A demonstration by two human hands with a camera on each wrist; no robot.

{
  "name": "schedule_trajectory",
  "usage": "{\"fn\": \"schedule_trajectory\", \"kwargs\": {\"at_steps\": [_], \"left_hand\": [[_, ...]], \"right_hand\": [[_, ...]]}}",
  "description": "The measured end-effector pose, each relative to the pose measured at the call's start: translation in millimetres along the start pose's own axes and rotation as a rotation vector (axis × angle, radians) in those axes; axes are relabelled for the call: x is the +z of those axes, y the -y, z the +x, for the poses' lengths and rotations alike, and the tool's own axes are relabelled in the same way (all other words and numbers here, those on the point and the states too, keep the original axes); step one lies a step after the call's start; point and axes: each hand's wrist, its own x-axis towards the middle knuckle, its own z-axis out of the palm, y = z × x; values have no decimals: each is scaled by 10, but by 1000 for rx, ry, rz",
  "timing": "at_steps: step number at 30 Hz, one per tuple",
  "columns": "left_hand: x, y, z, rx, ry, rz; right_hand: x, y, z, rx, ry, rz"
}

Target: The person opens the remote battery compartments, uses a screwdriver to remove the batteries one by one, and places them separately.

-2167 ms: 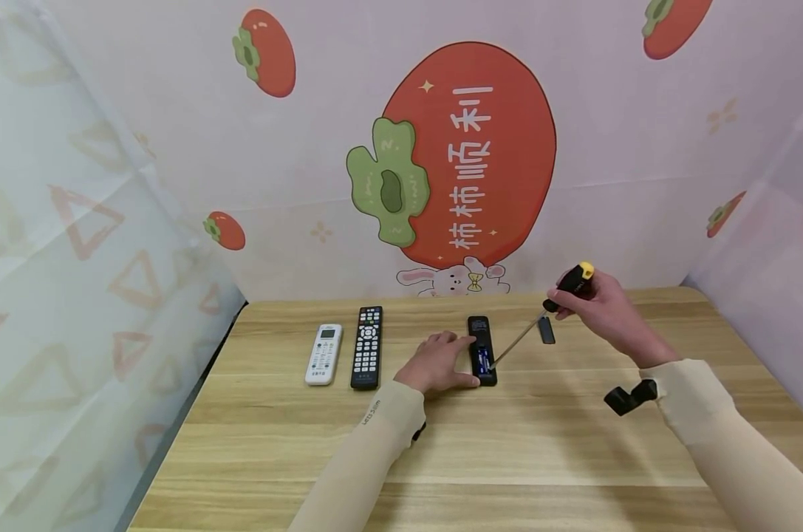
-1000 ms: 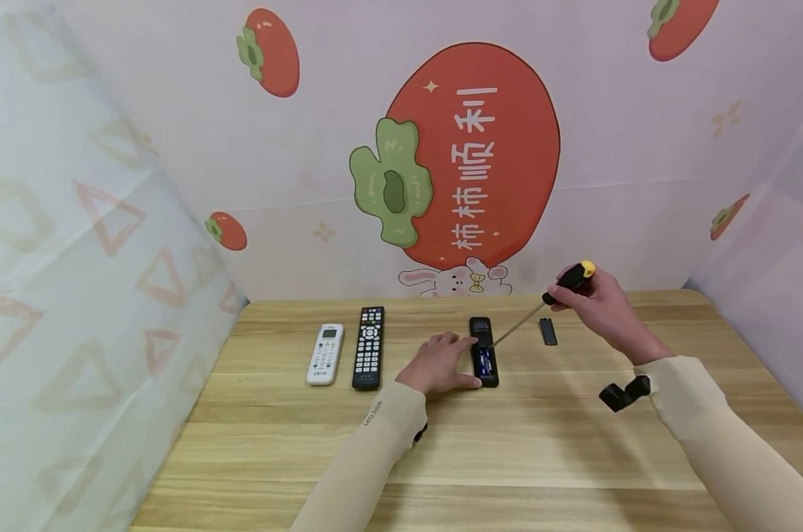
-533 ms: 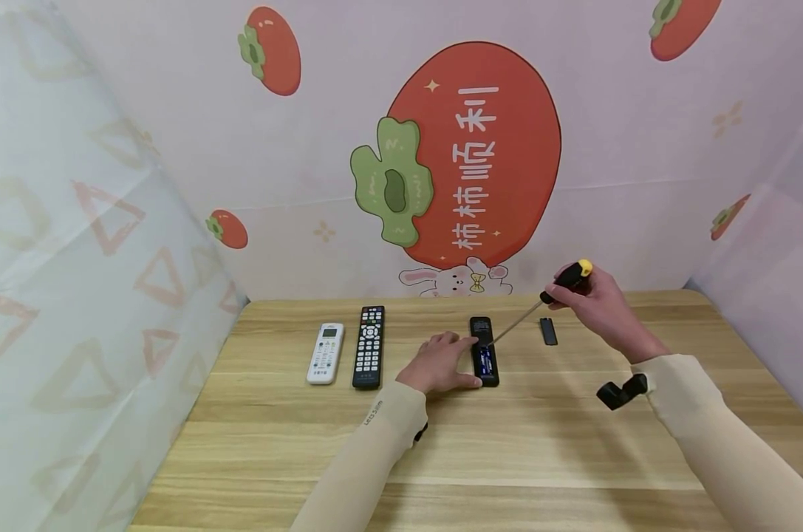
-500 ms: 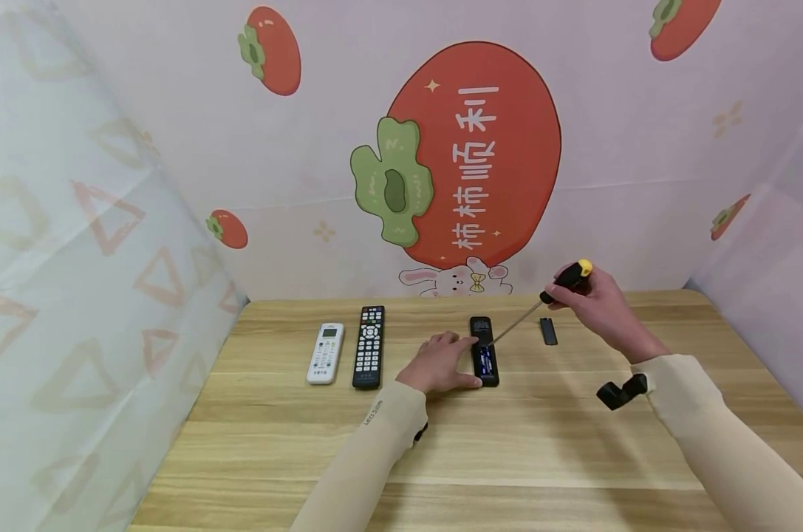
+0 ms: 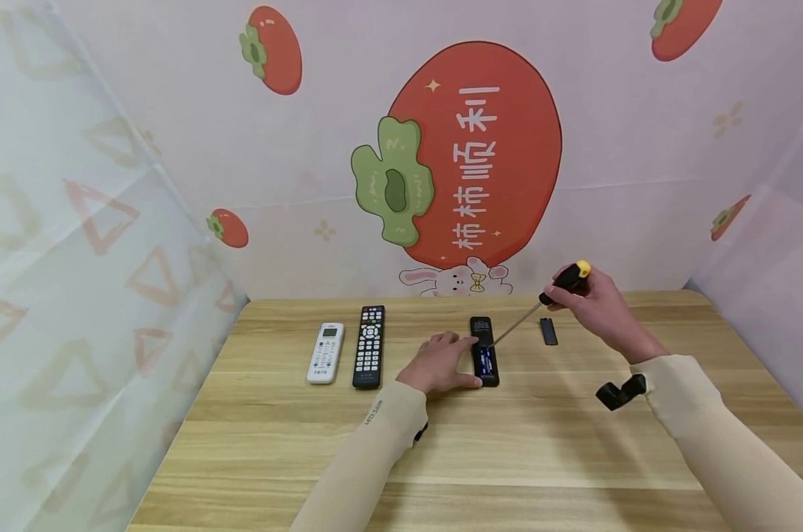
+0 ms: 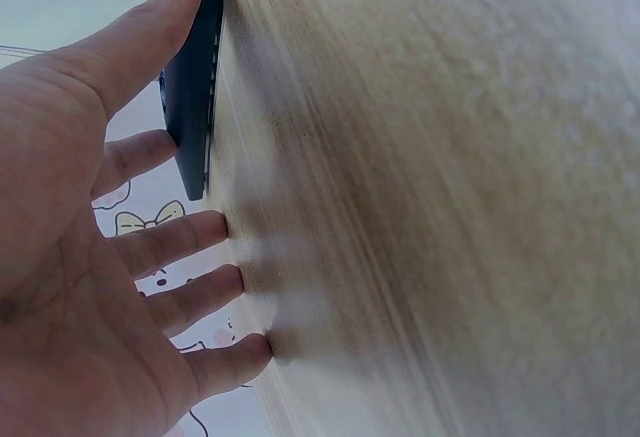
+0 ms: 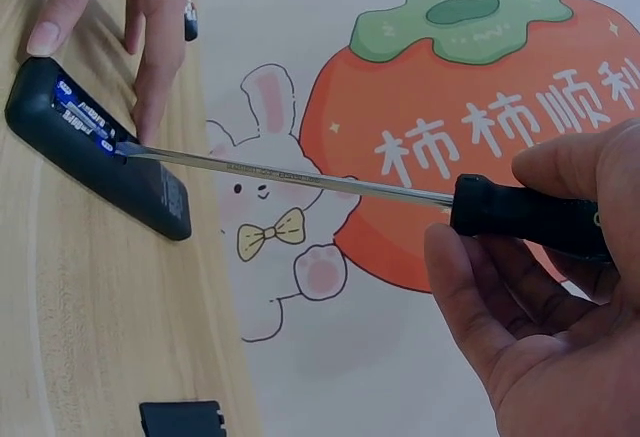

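A black remote control (image 5: 482, 325) lies back side up on the table, its battery compartment uncovered. Blue batteries (image 7: 85, 117) sit inside it. My left hand (image 5: 437, 363) is at its left side; in the left wrist view the thumb and index finger touch the remote (image 6: 190, 77), while the other fingers rest extended on the wood. My right hand (image 5: 597, 307) grips the black-and-yellow handle of a screwdriver (image 7: 340, 186). The flat tip of its long shaft reaches the compartment's far end, beside the batteries. To the right lies the detached battery cover (image 5: 548, 332).
On the left of the wooden table (image 5: 261, 436) lie a white air-conditioner remote (image 5: 324, 355) and a longer black remote (image 5: 368, 347) with white buttons, side by side. Behind the table's back edge hangs a printed backdrop (image 5: 295, 162).
The screwdriver tip has moved from the compartment's near end to its far end, and has stayed about there over the last second. The left hand keeps its place on the remote.
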Motion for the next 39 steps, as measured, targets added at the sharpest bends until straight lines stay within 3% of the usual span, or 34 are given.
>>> {"fn": "schedule_trajectory", "kwargs": {"at_steps": [5,22,30,39], "left_hand": [[1,-1,-3,3,-2,5],[14,-4,8,-3,2,5],[-9,-7,-1,5,-3,2],[-10,-6,7,6,0,3]], "right_hand": [[14,40,-10,-27,2,-59],[229,224,-113,-261,-33,-301],[346,298,-166,-393,-18,-337],[442,371,-214,-427,21,-380]]}}
